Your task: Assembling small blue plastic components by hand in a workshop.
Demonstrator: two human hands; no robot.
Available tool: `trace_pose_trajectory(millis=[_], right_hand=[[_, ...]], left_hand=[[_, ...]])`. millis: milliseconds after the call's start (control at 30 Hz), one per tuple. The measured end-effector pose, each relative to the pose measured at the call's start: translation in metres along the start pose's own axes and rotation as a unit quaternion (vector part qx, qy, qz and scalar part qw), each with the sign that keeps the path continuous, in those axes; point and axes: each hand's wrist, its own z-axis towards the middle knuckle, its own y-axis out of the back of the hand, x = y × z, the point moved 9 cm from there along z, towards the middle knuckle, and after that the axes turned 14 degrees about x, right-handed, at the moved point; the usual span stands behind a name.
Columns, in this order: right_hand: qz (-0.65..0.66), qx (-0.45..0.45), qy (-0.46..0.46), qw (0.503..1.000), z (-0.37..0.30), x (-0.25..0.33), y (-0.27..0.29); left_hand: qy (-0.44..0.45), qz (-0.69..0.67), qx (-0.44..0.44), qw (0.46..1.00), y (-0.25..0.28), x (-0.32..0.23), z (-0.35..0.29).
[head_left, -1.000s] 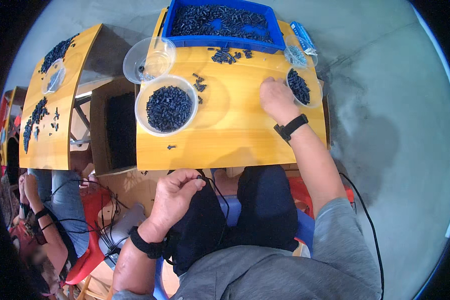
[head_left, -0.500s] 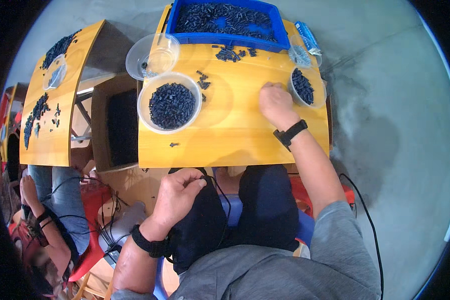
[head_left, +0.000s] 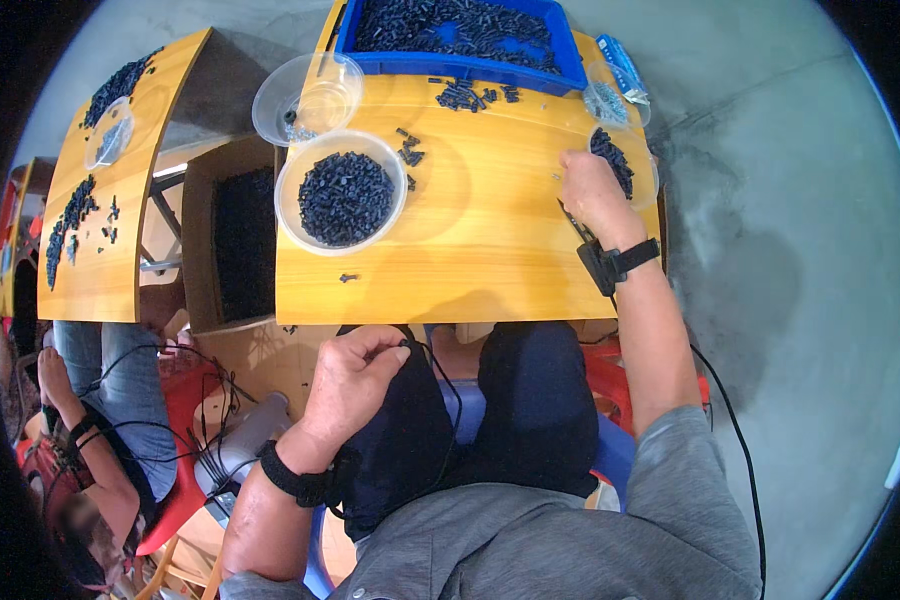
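Over my left thigh, my left hand (head_left: 350,385) is closed in a pinch, thumb against forefinger. A small black part (head_left: 404,345) shows dark between their tips, partly hidden. My right hand (head_left: 598,192) is over the right side of the table, its fingers curled and closed beside a clear plastic tub (head_left: 646,182) holding short black parts (head_left: 612,160). What those fingers hold, if anything, is hidden. A tiny pale piece (head_left: 556,176) lies just left of them. Both wrists wear black straps; a black device (head_left: 600,268) sits at the right one.
A large clear tub (head_left: 286,205) full of black parts stands left of centre, a second clear tub (head_left: 260,110) behind it. A blue tray (head_left: 470,75) of black parts spans the back. Loose parts (head_left: 462,96) lie before it. Another person's hand (head_left: 58,385) is at left.
My right hand has moved right, from the bare tabletop to beside the right-hand tub, turning so that the wrist device shows. My left hand keeps its pinch almost in place.
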Motion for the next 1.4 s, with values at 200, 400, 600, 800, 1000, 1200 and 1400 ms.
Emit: trace_pose_trajectory(millis=[200,400,600,800,1000,1200,1400], right_hand=[[-0.09,-0.047,0.008,0.995,0.005,-0.004,-0.019],[-0.158,-0.068,0.048,0.984,0.012,0.006,-0.031],[-0.067,-0.133,0.118,0.982,-0.001,0.018,-0.013],[0.45,0.017,0.086,0.889,-0.037,0.064,-0.031],[0.634,0.094,0.138,0.755,-0.085,0.126,-0.06],[0.668,0.146,0.174,0.708,-0.116,0.154,-0.062],[0.66,0.157,0.212,0.704,-0.133,0.161,-0.066]], left_hand=[[-0.005,0.007,0.016,1.0,-0.002,-0.004,-0.001],[-0.021,-0.155,0.043,0.987,-0.01,0.006,-0.004],[-0.059,-0.207,0.02,0.976,-0.006,-0.004,-0.003],[-0.119,-0.238,0.037,0.963,-0.007,-0.017,-0.006],[-0.112,-0.24,0.03,0.964,-0.008,-0.013,-0.006],[-0.092,-0.231,0.053,0.967,-0.011,-0.018,-0.008],[-0.12,-0.238,0.04,0.963,-0.009,-0.016,-0.008]])
